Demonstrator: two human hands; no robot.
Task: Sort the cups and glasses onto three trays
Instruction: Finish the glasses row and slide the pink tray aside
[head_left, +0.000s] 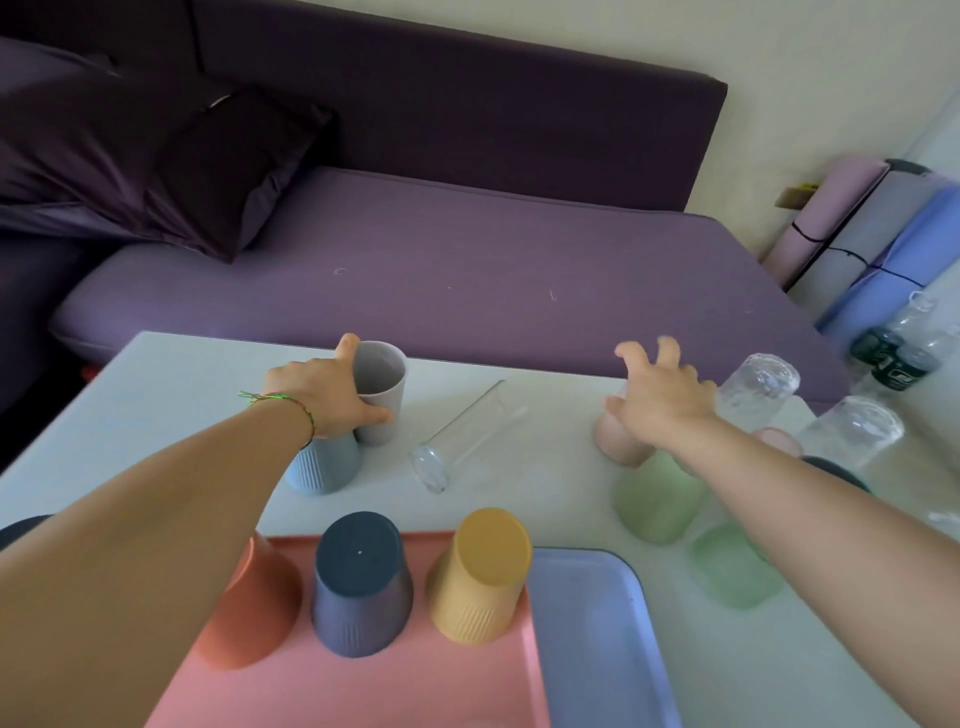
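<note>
My left hand (324, 397) grips an upright grey cup (382, 387) near the table's far edge, right behind an upside-down light blue cup (324, 465). My right hand (660, 392) hovers with fingers spread over a pink frosted glass (618, 439). On the pink tray (363, 680) stand an orange cup (249, 608), a dark blue cup (361, 592) and a yellow cup (480, 574), all upside down. The blue tray (597, 649) beside it holds nothing. A clear tall glass (462, 436) lies on its side mid-table.
Two green frosted glasses (657, 499) (735, 566) and two clear upside-down glasses (761, 384) (852, 434) stand at the right, with another pink glass (776, 441) partly hidden. A purple sofa (441, 260) lies behind the white table (156, 395). Rolled mats (883, 234) and bottles sit far right.
</note>
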